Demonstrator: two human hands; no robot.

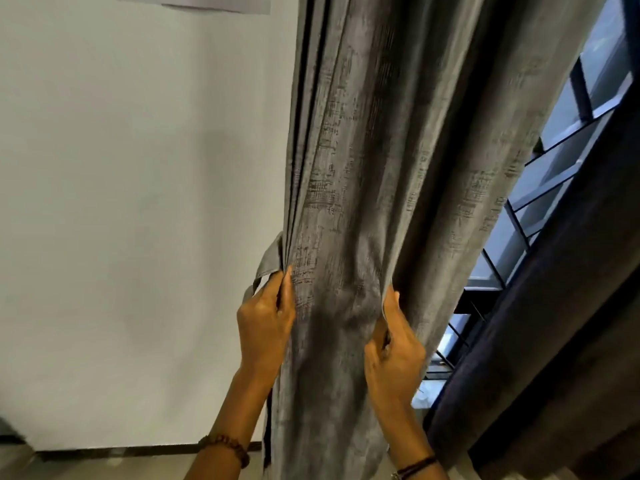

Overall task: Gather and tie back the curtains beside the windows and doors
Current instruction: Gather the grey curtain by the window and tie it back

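A grey textured curtain hangs in folds down the middle of the head view. My left hand is at its left edge, fingers curled on the folds and on a grey fabric tieback strip that loops out to the left. My right hand pinches the curtain's right hem between thumb and fingers. Both hands are at about the same height, with the gathered cloth between them.
A plain white wall fills the left side, with a dark skirting strip at the floor. To the right is a window with dark metal bars, and a second, darker curtain hangs at the far right.
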